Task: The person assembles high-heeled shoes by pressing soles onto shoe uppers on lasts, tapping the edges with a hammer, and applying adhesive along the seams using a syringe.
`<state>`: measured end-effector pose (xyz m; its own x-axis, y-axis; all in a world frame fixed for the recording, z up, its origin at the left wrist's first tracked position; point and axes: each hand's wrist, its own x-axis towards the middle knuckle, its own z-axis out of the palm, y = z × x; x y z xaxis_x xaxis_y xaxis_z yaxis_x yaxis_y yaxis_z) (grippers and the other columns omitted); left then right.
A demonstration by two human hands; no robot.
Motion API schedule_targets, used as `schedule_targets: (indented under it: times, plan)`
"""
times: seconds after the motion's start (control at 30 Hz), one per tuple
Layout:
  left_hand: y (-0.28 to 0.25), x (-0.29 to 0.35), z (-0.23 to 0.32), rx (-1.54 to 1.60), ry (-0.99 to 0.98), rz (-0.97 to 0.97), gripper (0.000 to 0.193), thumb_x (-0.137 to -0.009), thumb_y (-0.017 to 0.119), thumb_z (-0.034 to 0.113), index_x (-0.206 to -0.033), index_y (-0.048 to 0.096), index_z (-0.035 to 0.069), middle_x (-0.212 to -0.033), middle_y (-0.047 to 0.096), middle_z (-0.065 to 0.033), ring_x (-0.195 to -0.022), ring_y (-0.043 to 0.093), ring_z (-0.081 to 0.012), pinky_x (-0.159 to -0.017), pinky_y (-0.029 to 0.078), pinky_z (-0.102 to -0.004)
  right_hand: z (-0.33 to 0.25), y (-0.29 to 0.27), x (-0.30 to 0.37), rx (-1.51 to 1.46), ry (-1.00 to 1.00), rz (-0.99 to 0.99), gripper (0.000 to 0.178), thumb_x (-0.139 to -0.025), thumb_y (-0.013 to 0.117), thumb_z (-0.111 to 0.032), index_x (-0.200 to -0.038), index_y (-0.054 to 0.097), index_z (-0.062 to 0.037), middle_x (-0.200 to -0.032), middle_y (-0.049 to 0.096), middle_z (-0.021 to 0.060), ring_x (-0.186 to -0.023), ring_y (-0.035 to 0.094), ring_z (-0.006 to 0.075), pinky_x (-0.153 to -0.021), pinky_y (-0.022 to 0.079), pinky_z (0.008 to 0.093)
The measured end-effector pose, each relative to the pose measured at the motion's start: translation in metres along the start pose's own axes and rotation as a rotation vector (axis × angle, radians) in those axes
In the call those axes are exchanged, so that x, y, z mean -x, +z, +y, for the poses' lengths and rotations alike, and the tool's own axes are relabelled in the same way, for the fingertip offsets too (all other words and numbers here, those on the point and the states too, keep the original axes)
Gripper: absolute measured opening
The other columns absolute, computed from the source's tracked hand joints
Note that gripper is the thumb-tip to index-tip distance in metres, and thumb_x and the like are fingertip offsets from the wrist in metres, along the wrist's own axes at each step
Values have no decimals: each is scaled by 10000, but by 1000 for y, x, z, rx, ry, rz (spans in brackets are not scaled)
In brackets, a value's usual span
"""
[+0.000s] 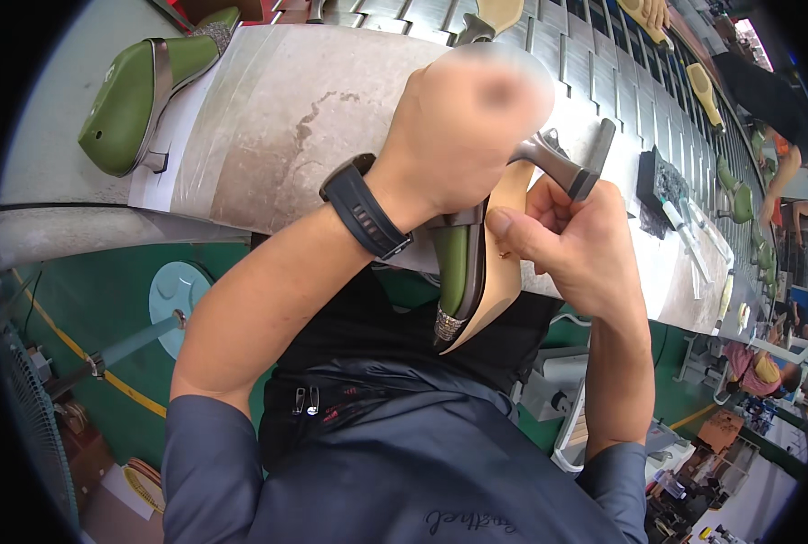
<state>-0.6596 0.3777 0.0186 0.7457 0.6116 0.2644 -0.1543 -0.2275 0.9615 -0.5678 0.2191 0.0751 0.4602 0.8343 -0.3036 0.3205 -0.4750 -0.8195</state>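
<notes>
In front of my chest is a high-heeled shoe [455, 258] on a green shoe last, its glittery pointed toe aimed down at my lap. A tan sole [496, 286] runs along its right side, and the dark heel [554, 165] juts to the upper right. My left hand [463, 131], with a black watch on its wrist, is closed round the shoe's upper end; its fingertips are hidden. Below the heel, my right hand [572, 238] has its thumb against the tan sole and its fingers curled by the edge. Another green-lasted shoe [141, 109] lies at the far left.
A pale worktop [268, 118] spans the near side, with a slatted metal conveyor [594, 82] beyond it. Tan soles [705, 95] lie along the conveyor. A black block [662, 181] and slim tubes [690, 245] sit at right. Other people work farther right. A blue round stool [179, 295] stands lower left.
</notes>
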Motion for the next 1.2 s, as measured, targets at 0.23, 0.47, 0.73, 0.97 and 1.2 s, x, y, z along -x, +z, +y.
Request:
schedule_targets:
  times: [0.23, 0.47, 0.73, 0.97, 1.2]
  plan:
    - [4, 8, -11, 150, 137, 182, 784, -1145, 328, 584, -969, 780, -31, -786, 714, -52, -726, 620, -110, -676, 480, -258, -4, -2, -6, -62, -5, -77, 369, -877, 904, -277, -777, 685, 3, -620, 623, -17, -543, 532, 43, -494, 414, 247]
    - [4, 7, -7, 31, 71, 156, 939, -1110, 188, 701, -956, 778, -14, -713, 678, -40, -672, 593, -102, -623, 446, -259, 6, 2, -8, -107, 5, -46, 391, -879, 906, -300, -767, 656, -22, -621, 618, -21, -541, 543, 47, -493, 418, 246]
    - [8, 2, -11, -15, 130, 172, 964, -1094, 196, 734, -910, 783, -8, -667, 638, -26, -622, 554, -94, -579, 408, -273, 3, 11, -11, -212, 12, 1, 225, -872, 817, -163, -810, 663, -11, -635, 613, -33, -565, 553, 39, -513, 424, 239]
    - [5, -1, -14, 63, 55, 133, 966, -1095, 202, 731, -915, 792, -13, -598, 580, -21, -570, 506, -88, -545, 364, -284, 17, 28, -12, -208, -31, 143, 248, -902, 814, -200, -894, 685, 11, -715, 629, -17, -661, 585, 43, -590, 458, 246]
    - [5, -1, -14, 45, 71, 156, 955, -1097, 228, 728, -884, 799, -7, -533, 513, 4, -534, 484, -93, -526, 346, -290, 29, 13, -27, -294, -134, 88, 364, -960, 823, -316, -970, 700, 26, -830, 668, 0, -818, 607, 85, -754, 515, 276]
